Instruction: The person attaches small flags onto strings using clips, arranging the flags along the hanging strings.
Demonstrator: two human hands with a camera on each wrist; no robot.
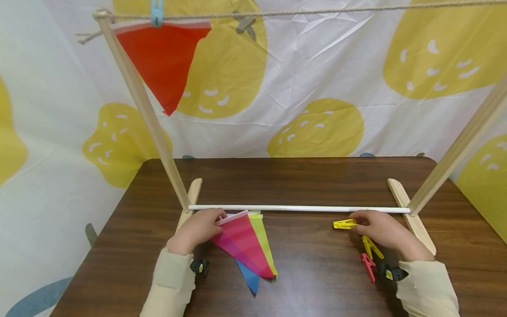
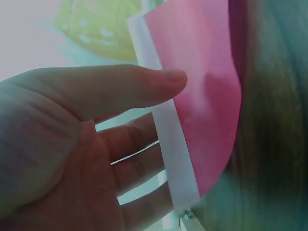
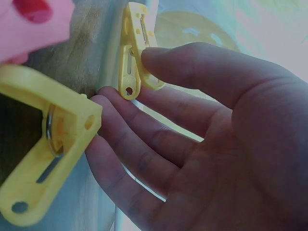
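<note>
My left hand [image 1: 200,230] pinches a pink pennant [image 1: 246,243] by its white top band, thumb in front and fingers behind it in the left wrist view. Under that pennant show the edge of a yellow-green one [image 1: 264,245] and the tip of a blue one [image 1: 249,276]. On the right, thumb and fingers of my right hand [image 1: 378,226] pinch the handle end of a yellow clothespin [image 1: 343,224] close over the table. Beneath the right hand lie a second yellow clothespin [image 3: 57,118] and a red clothespin [image 1: 368,266].
A wooden frame with a left post [image 1: 144,110], a right post [image 1: 459,145] and a white crossbar [image 1: 297,208] stands on the brown table [image 1: 301,180]. From its rope [image 1: 317,11] hangs a red pennant [image 1: 164,59], held by a light-blue clothespin [image 1: 156,15]. A fruit-patterned cloth is behind.
</note>
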